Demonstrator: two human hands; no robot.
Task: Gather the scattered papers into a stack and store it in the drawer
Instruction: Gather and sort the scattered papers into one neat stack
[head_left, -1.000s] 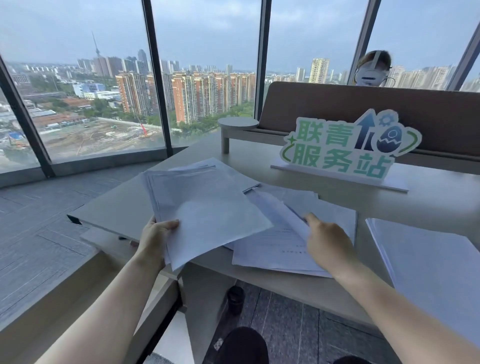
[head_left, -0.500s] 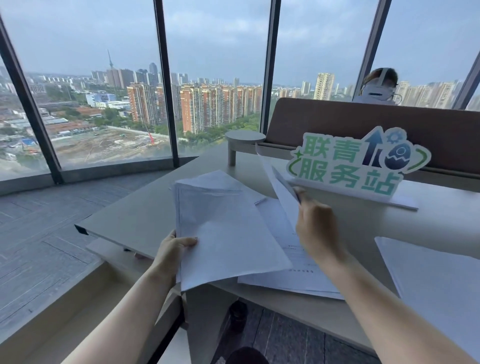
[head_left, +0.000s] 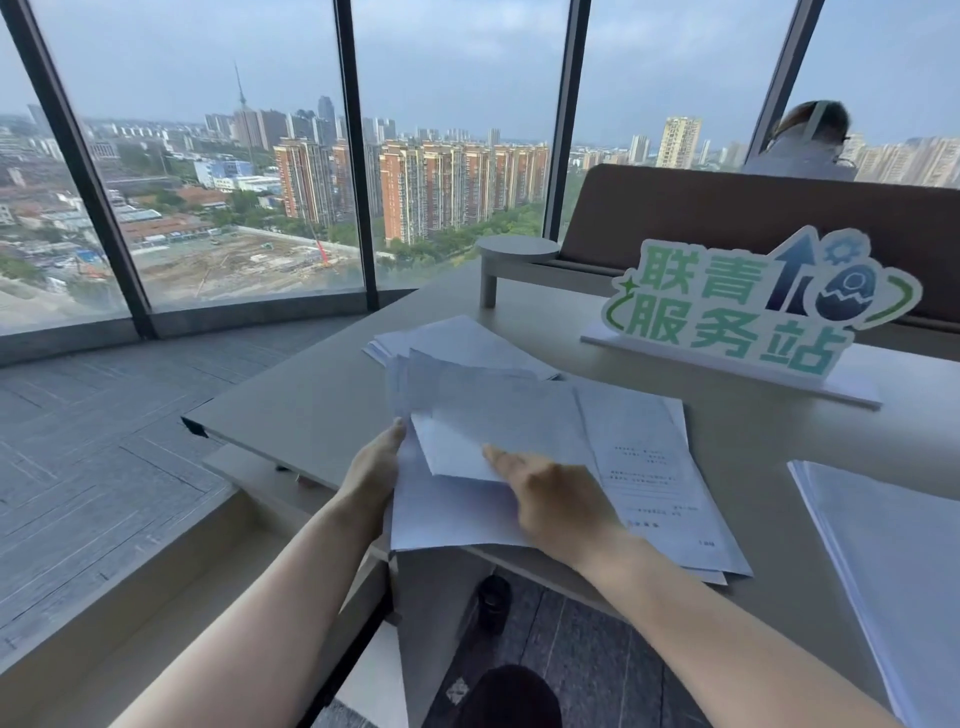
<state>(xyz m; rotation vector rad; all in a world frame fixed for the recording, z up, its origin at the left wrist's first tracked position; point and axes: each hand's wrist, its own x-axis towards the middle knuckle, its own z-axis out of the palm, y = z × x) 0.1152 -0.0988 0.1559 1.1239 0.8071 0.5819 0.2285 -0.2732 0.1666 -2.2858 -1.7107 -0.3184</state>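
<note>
A loose stack of white papers (head_left: 467, 400) lies fanned over the near edge of the beige table (head_left: 311, 395). My left hand (head_left: 376, 462) grips the stack's left edge. My right hand (head_left: 550, 493) rests flat on top of it, holding down a single sheet (head_left: 504, 436) laid on the stack. More printed sheets (head_left: 654, 467) lie on the table just right of the stack, partly under it. A few sheets (head_left: 457, 338) stick out behind. Another pile of paper (head_left: 893, 561) sits at the far right edge. No drawer front shows clearly.
A green and white standing sign (head_left: 748, 306) is at the back of the table. Behind it is a brown bench back (head_left: 727, 213), with a seated person (head_left: 810, 145) beyond. A lower shelf (head_left: 244, 467) juts out under the tabletop at left. Glass windows surround the area.
My right hand brought the lifted sheet down from the air onto the stack held by my left hand. The stack has lowered toward the table.
</note>
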